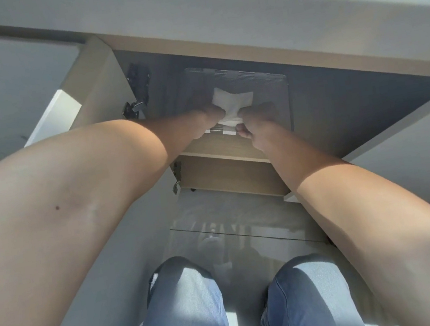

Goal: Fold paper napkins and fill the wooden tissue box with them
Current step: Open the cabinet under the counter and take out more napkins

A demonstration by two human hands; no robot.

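Observation:
Both my arms reach deep into an open cabinet. A white paper napkin (232, 101) sticks up crumpled between my hands, over a thin white stack (222, 131) lying on the wooden shelf (223, 149). My left hand (205, 118) pinches the napkin's left side. On the right, my right hand (259, 122) is closed on the lower right edge of the napkin and stack. The fingertips of both hands are partly hidden by the paper.
A grey vented panel (266, 82) covers the cabinet's back behind the napkin. The open cabinet door with black hinges (139, 90) stands at the left. A countertop edge (214, 17) overhangs above. My knees in blue jeans (185, 307) are below, on a grey floor.

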